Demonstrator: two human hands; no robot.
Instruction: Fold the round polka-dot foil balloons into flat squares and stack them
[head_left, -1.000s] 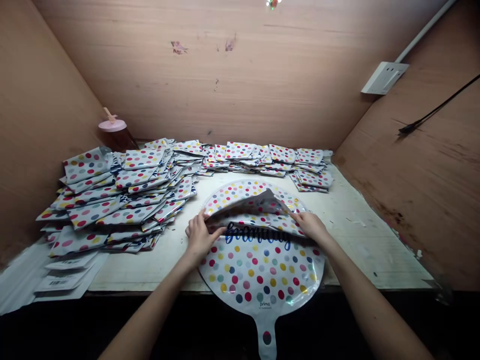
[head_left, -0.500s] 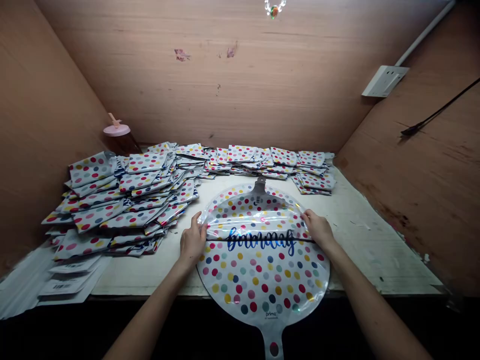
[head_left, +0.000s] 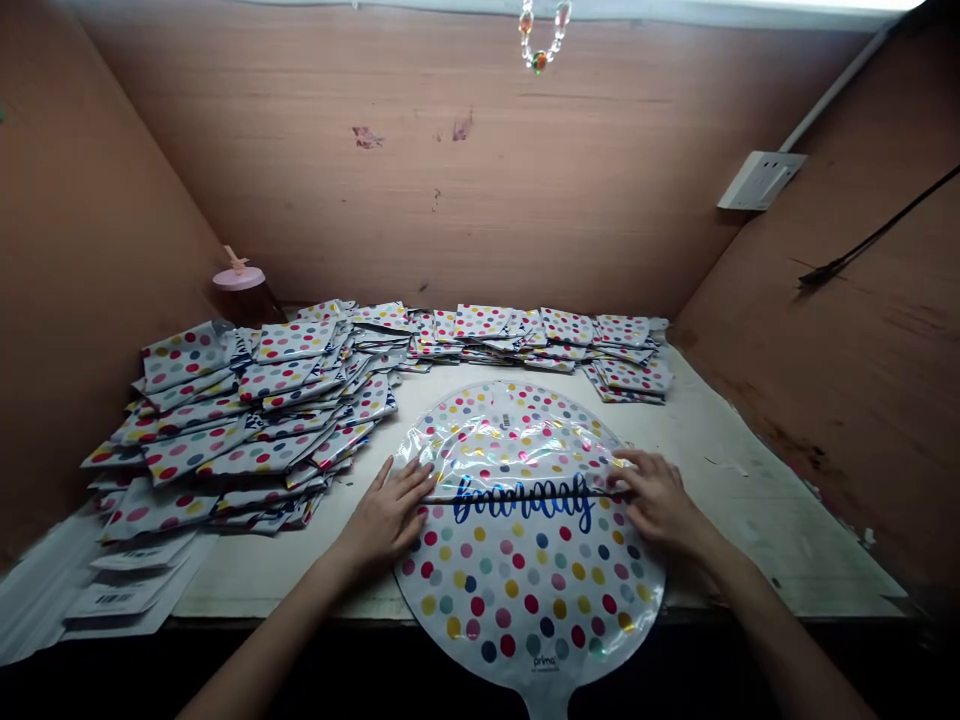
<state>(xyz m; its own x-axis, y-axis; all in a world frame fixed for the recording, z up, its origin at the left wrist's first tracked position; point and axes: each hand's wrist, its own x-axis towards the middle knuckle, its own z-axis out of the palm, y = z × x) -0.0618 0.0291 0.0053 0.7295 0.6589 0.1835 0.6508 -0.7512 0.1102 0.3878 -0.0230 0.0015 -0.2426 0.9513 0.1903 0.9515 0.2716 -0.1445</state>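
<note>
A round, flat foil balloon (head_left: 525,580) with coloured dots and blue lettering lies on the table, its lower part and tail past the front edge. A crease runs across its middle at the lettering. My left hand (head_left: 388,510) rests with spread fingers on the balloon's left edge, at the crease. On the right edge, my right hand (head_left: 651,495) touches the foil near the crease with bent fingers, its thumb out of clear sight. Above the crease the shiny upper part looks wrinkled.
Folded dotted foil packets (head_left: 292,400) are piled at the left, and more packets (head_left: 566,327) line the back wall. White labelled sheets (head_left: 124,595) lie front left. A cup with a pink lid (head_left: 238,279) stands behind. A socket (head_left: 761,180) and black cable (head_left: 862,245) are on the walls.
The dark tail at the top of the balloon is no longer visible. My left hand has gone from gripping the edge to lying flat. My right hand has shifted onto the foil. The view has tilted up slightly.
</note>
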